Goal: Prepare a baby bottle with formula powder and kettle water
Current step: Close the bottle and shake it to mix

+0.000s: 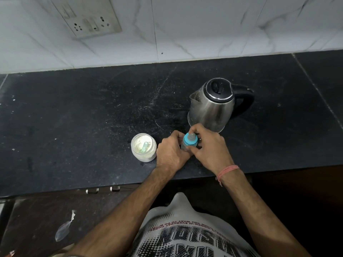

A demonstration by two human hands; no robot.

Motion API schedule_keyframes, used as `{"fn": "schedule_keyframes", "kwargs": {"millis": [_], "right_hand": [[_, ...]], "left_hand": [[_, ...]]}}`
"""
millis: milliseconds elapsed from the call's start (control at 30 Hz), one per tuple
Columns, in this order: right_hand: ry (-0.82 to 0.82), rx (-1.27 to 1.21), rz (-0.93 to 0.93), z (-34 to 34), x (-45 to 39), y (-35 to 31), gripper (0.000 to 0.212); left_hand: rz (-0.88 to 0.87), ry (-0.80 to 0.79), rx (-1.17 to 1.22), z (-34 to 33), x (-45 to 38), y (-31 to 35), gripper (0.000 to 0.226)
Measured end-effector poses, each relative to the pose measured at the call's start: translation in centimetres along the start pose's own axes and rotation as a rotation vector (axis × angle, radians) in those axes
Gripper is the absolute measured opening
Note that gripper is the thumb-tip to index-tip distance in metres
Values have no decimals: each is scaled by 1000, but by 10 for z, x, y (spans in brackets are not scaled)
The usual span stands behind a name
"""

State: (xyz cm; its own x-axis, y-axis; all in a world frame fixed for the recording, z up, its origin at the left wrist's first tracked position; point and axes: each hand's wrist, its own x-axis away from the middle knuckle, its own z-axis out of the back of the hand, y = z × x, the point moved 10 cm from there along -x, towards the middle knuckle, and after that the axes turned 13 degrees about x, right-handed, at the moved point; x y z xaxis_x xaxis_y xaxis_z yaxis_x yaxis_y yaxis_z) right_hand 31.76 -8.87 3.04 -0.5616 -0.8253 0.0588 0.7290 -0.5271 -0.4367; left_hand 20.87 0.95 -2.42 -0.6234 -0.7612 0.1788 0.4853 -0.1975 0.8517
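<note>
Black counter (74, 117): left hand (171, 152) grips bottle (185, 146) body, right hand (208, 146) fingers curl round its blue cap (189, 140); jar (143, 149) left, kettle (213, 106) behind.

On the black counter (92, 117), the left hand (171, 151) and right hand (207, 147) both grip a baby bottle (189, 142) between an open powder jar (143, 149) and a steel kettle (213, 106).

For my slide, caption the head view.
Both hands grip a blue-capped baby bottle between powder jar and kettle.
</note>
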Motion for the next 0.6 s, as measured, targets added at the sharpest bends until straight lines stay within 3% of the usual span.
{"fn": "schedule_keyframes", "kwargs": {"millis": [267,367,500,600], "right_hand": [[-1,28,-33,-8,-3,3,57],[14,42,-47,-9,-5,2,51],[78,192,-83,-1,-5,4,59],[30,328,-130,1,-4,10,68]], "left_hand": [[18,21,2,2,1,-1,36],[18,34,-9,5,2,-1,34],[21,32,-24,3,1,-2,36],[19,32,-32,2,0,-1,37]]}}
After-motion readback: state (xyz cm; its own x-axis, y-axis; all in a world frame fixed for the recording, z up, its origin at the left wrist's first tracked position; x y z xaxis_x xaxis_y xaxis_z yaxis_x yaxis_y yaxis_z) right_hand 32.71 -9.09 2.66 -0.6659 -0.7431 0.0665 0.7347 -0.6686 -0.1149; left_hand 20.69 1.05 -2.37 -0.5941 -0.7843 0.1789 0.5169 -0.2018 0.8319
